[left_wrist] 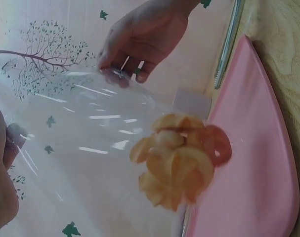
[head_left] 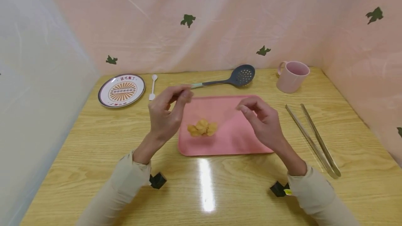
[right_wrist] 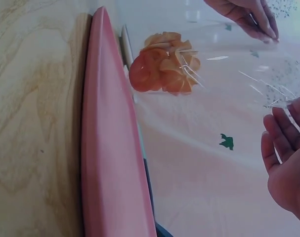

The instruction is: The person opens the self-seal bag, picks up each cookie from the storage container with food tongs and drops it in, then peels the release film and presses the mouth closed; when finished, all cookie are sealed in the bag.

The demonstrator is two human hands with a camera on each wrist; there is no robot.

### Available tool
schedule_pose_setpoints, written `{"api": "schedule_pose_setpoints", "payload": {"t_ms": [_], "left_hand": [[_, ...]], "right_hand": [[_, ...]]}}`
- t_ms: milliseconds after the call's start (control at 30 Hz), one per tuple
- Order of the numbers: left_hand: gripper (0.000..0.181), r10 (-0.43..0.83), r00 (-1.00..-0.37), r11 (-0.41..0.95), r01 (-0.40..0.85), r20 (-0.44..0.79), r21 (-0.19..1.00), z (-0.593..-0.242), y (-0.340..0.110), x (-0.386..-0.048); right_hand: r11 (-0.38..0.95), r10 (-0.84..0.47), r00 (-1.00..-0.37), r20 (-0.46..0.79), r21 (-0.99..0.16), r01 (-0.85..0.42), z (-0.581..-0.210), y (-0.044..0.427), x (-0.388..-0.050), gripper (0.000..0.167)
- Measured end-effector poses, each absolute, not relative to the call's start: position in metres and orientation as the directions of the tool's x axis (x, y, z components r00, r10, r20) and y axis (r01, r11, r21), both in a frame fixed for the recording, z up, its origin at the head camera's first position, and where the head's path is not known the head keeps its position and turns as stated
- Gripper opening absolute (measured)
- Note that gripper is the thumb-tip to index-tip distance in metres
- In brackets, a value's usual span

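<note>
A clear plastic bag [left_wrist: 95, 118] hangs between my two hands above a pink tray [head_left: 226, 151]. Several golden, petal-shaped cookies [head_left: 202, 128] are gathered at its bottom, along with a reddish round piece [left_wrist: 218, 145] seen in the wrist views. My left hand [head_left: 166, 114] pinches one upper edge of the bag between thumb and fingers. The opposite edge is pinched by my right hand [head_left: 267, 123]. In the head view the film is nearly invisible; the wrist views show it stretched between the hands.
Behind the tray lies a dark slotted skimmer [head_left: 243, 76]. A patterned plate [head_left: 121, 90] and a small white spoon [head_left: 153, 88] are at the back left. A pink mug [head_left: 292, 76] stands back right, with metal tongs [head_left: 314, 140] nearer. Curtains border the table.
</note>
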State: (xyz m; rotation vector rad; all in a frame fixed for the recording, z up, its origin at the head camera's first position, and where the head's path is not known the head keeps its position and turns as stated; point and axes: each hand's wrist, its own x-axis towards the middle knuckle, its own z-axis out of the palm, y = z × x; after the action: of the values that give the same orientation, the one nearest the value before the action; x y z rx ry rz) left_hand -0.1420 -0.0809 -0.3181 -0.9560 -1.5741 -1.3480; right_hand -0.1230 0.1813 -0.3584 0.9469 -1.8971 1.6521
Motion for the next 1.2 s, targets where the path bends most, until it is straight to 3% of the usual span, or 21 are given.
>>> {"api": "schedule_pose_setpoints", "payload": {"t_ms": [233,1200], "left_hand": [[0.009,0.008,-0.368,0.063,0.928,0.93,0.366,-0.319,-0.082,-0.144],[0.013,-0.022,-0.479,-0.064,0.877,0.878,0.476,-0.315,-0.079,-0.143]], "right_hand": [[0.011,-0.174,-0.634,0.753,-0.643,-0.766,-0.347,0.187,-0.122,0.031],[0.035,-0.038,-0.61,0.792,-0.609,-0.793,-0.323,0.181,-0.123,0.02]]}}
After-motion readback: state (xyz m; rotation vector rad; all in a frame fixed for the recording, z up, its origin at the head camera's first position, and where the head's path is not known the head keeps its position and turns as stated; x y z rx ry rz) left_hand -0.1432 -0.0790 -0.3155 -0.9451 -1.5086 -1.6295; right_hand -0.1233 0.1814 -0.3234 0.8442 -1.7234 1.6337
